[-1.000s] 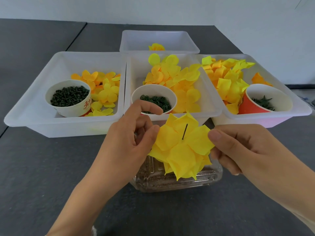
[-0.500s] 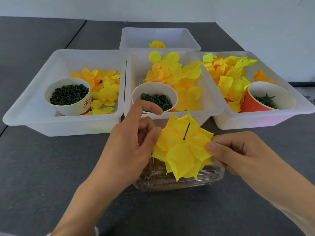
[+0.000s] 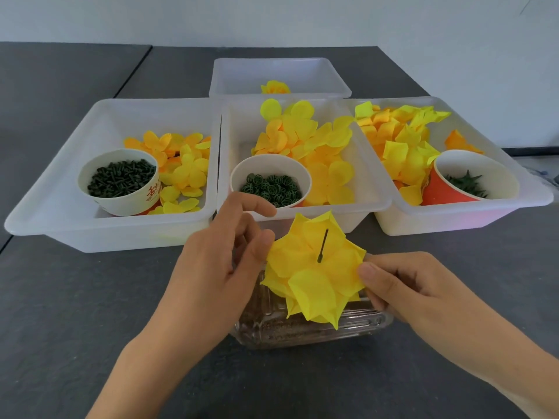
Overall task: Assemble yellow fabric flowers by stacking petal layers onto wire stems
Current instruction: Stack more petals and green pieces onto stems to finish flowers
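A stack of yellow fabric petal layers (image 3: 314,273) sits threaded on a dark wire stem (image 3: 322,245), whose tip pokes up through the middle. The stem stands over a clear plastic box (image 3: 305,325) filled with brown grains. My left hand (image 3: 217,267) pinches the stack's left edge between thumb and curled fingers, index finger stretched out above. My right hand (image 3: 402,285) pinches the stack's right edge.
Three white trays stand side by side behind the flower: left tray (image 3: 60,219), middle tray (image 3: 363,204), right tray (image 3: 538,195). Each holds loose yellow petals and a paper cup of dark green parts. A fourth tray (image 3: 281,71) at the back holds one yellow flower.
The flower and both hands have sunk slightly toward the clear box. My right hand's fingers have curled closer onto the petal edge.
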Demonstrator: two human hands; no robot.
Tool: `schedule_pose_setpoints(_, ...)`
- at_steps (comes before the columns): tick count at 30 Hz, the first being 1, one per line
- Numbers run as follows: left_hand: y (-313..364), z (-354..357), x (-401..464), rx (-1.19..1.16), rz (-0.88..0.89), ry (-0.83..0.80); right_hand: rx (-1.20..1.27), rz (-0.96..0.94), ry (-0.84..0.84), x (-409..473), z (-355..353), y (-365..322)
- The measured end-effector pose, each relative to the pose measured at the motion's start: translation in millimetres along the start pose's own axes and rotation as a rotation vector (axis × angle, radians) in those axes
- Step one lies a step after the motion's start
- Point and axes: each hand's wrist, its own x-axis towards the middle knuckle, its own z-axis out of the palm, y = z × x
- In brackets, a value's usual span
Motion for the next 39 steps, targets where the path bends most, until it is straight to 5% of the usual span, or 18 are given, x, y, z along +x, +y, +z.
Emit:
schedule_pose_setpoints(6, 19.6, -15.7, 2.5, 0.055, 0.067, 0.118, -0.002, -0.018, 0.103, -10.9, -16.2, -2.8)
schedule_pose_setpoints(14, 34.1, -8.4, 11.4, -0.019, 0.13, -0.142, -0.171, -0.022, 0.366, -6.2, -94.8, 5.9)
schedule_pose_setpoints(19, 28.3, -1.2, 13.0, 0.004, 0.107, -0.161, -0.597, -0.054, 0.638, 48.2, -154.8, 35.0)
schedule_pose_setpoints(23, 26.8, 1.2, 12.4, -0.005, 0.091, -0.179, -0.948, 0.306, 0.181, 103.6, -193.2, 74.3)
schedule_pose_setpoints(26, 26.2, 2.0, 12.6, 0.01, 0.088, -0.172, -1.017, 0.279, -0.085, 122.6, -187.6, 96.2)
schedule_pose_setpoints(39, 24.5, 2.9, 13.8, 0.036, 0.061, -0.186, -0.896, 0.053, -0.009, 131.3, -192.1, 121.4)
